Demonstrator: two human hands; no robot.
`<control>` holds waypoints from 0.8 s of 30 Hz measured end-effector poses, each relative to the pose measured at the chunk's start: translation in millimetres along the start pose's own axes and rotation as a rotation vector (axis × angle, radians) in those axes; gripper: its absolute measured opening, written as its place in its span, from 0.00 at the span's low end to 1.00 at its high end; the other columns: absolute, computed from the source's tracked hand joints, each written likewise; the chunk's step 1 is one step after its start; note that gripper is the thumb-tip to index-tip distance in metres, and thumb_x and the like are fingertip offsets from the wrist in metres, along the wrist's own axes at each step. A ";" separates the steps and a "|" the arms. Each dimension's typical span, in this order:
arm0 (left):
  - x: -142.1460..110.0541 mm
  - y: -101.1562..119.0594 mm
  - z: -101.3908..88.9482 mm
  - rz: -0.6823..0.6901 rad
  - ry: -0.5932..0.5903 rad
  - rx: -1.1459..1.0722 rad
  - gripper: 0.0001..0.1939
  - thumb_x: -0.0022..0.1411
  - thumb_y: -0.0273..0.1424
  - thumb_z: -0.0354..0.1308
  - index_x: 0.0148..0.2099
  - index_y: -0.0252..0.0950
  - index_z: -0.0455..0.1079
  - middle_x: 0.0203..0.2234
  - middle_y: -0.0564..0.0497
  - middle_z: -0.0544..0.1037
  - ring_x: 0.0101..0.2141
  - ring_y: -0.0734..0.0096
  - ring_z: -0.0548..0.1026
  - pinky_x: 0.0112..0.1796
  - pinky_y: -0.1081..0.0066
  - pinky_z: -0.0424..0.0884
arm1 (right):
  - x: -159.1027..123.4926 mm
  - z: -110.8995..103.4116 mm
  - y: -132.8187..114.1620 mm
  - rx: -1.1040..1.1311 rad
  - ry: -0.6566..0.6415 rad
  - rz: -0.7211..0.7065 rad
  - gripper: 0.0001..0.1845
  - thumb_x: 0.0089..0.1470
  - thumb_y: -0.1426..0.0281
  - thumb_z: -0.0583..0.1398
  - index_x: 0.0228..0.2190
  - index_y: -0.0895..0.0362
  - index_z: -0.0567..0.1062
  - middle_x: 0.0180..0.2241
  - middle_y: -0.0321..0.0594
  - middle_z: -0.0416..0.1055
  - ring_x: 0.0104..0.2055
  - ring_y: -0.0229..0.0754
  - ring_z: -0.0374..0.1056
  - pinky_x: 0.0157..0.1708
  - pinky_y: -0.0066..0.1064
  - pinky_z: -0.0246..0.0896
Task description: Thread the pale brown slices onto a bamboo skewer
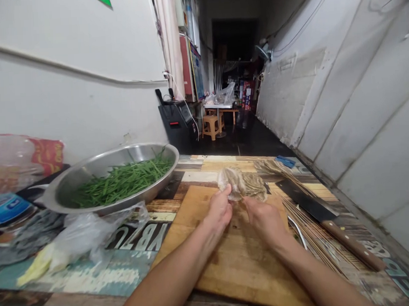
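Observation:
Over the far part of a wooden cutting board [227,257], my left hand [220,209] pinches a thin, pale, wrinkled food piece [230,179] that looks like tripe. My right hand [264,214] is closed close beside it, its fingertips at the lower edge of that piece. What seems to be a thin bamboo skewer [242,196] pokes out from the right fingers; most of it is hidden. Just behind the hands lies a heap of similar brownish, ruffled pieces [255,186] at the board's far edge.
Loose bamboo skewers [311,232] and a cleaver [306,202] with a wooden handle lie to the right. More skewered pieces [270,166] rest behind, near a blue object [285,161]. On the left stand a steel basin [58,204] of cut green stalks [123,180] and a plastic bag [88,232].

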State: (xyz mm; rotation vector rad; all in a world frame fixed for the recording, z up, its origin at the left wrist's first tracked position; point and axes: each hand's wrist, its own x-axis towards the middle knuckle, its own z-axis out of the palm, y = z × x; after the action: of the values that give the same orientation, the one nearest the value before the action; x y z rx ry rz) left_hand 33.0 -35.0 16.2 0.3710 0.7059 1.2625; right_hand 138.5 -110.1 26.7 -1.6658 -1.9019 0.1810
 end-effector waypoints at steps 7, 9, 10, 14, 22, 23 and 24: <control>-0.1 2.5 -0.7 0.029 0.035 0.016 0.03 0.52 0.23 0.62 0.30 0.29 0.71 0.24 0.49 0.76 0.26 0.75 0.73 0.32 0.76 0.66 | 7.5 1.5 -3.0 0.478 -0.072 0.141 0.12 0.55 0.64 0.53 0.28 0.57 0.72 0.19 0.37 0.67 0.19 0.35 0.58 0.20 0.26 0.50; -0.4 3.9 0.3 0.012 0.019 0.010 0.02 0.54 0.24 0.60 0.31 0.29 0.71 0.23 0.49 0.76 0.26 0.74 0.73 0.32 0.75 0.67 | 9.9 -0.5 -2.8 0.920 -0.224 0.357 0.13 0.52 0.59 0.55 0.29 0.56 0.70 0.13 0.26 0.54 0.12 0.30 0.44 0.13 0.23 0.42; -0.9 4.5 0.9 0.000 0.012 0.004 0.02 0.54 0.24 0.60 0.31 0.29 0.71 0.23 0.49 0.76 0.25 0.74 0.73 0.32 0.75 0.67 | 10.1 -1.8 -3.4 1.118 -0.300 0.468 0.13 0.51 0.58 0.57 0.30 0.55 0.68 0.11 0.22 0.49 0.11 0.28 0.37 0.11 0.22 0.37; -4.9 7.8 3.8 -0.063 -0.026 -0.018 0.03 0.55 0.25 0.60 0.30 0.30 0.71 0.23 0.49 0.77 0.24 0.75 0.72 0.30 0.75 0.67 | 7.3 -5.4 -8.4 1.534 -0.404 0.699 0.11 0.48 0.63 0.61 0.32 0.54 0.66 0.10 0.19 0.44 0.10 0.28 0.32 0.08 0.21 0.32; -6.0 12.5 9.2 -0.115 0.034 -0.045 0.08 0.61 0.22 0.53 0.30 0.28 0.71 0.23 0.48 0.76 0.23 0.75 0.73 0.30 0.75 0.69 | 5.8 1.9 0.7 0.568 -0.053 0.145 0.14 0.55 0.62 0.54 0.30 0.58 0.74 0.17 0.35 0.65 0.17 0.33 0.57 0.18 0.25 0.49; -4.6 11.5 8.7 -0.119 0.057 -0.041 0.07 0.60 0.22 0.53 0.30 0.28 0.71 0.22 0.48 0.76 0.23 0.75 0.73 0.30 0.75 0.69 | 4.3 1.8 1.3 0.326 0.001 0.044 0.13 0.55 0.66 0.53 0.30 0.59 0.75 0.21 0.41 0.70 0.21 0.36 0.62 0.22 0.26 0.51; -3.1 10.2 7.9 -0.123 0.074 -0.035 0.07 0.60 0.22 0.53 0.30 0.28 0.71 0.22 0.48 0.76 0.23 0.75 0.73 0.31 0.74 0.69 | 2.6 1.4 1.2 0.113 0.029 -0.015 0.12 0.54 0.70 0.52 0.33 0.59 0.76 0.25 0.45 0.73 0.24 0.39 0.65 0.24 0.28 0.52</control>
State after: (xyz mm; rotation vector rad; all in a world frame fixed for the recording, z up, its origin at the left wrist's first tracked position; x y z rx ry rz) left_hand 30.4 -34.1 29.2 0.2499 0.7571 1.1747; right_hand 138.7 -107.1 25.9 -1.5710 -1.8468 0.2520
